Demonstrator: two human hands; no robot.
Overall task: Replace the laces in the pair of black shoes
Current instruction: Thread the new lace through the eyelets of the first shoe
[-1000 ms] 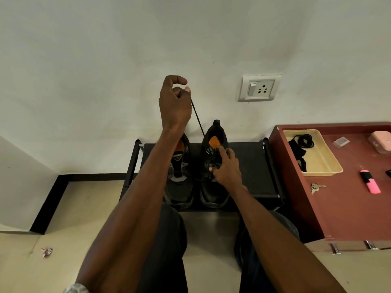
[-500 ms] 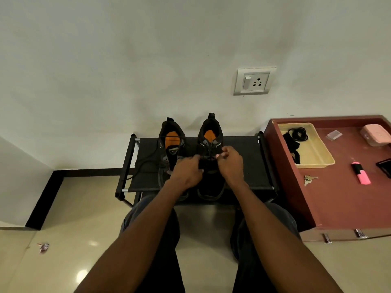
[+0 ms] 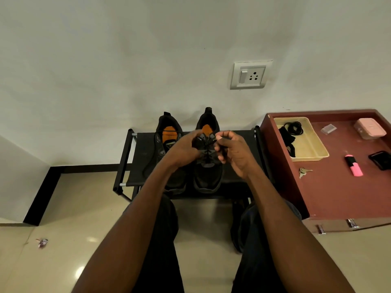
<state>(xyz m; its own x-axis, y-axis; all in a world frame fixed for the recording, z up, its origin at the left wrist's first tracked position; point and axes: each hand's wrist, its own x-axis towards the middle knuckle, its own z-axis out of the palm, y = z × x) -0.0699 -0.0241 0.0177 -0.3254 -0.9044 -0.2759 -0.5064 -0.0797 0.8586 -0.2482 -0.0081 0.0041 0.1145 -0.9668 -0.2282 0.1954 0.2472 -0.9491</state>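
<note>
Two shoes: black pair (image 3: 208,166) side by side on the rack (image 3: 146,153), heels toward the wall, orange insoles showing.
Right shoe: directly under both hands, its laced tongue between them.
Left shoe (image 3: 168,134): just left of the left hand, partly hidden by that wrist.
Left hand (image 3: 184,149): fingers curled at the left side of the right shoe's lacing, touching it; whether they pinch the lace I cannot tell, as the fingertips are hidden.
Right hand (image 3: 232,151): fingers curled and bunched at the right side of the same lacing, fingertips against the upper eyelets; it looks like a pinch on the lace, though the strand itself is too dark to make out there.
Lace (image 3: 151,157): a loose black strand runs from the left shoe's top, left of the left hand, and curves down over the rack.
Tray (image 3: 317,144): beige, well right of the right hand, on the red table (image 3: 338,197); black laces (image 3: 293,127) lie coiled in it.
Keys (image 3: 303,171): on the table, right of the right wrist.
Highlighter (image 3: 354,165): pink, farther right than the keys.
Pink box (image 3: 370,128): far right, beyond the tray.
Socket (image 3: 249,75): on the wall, above the right hand.
</note>
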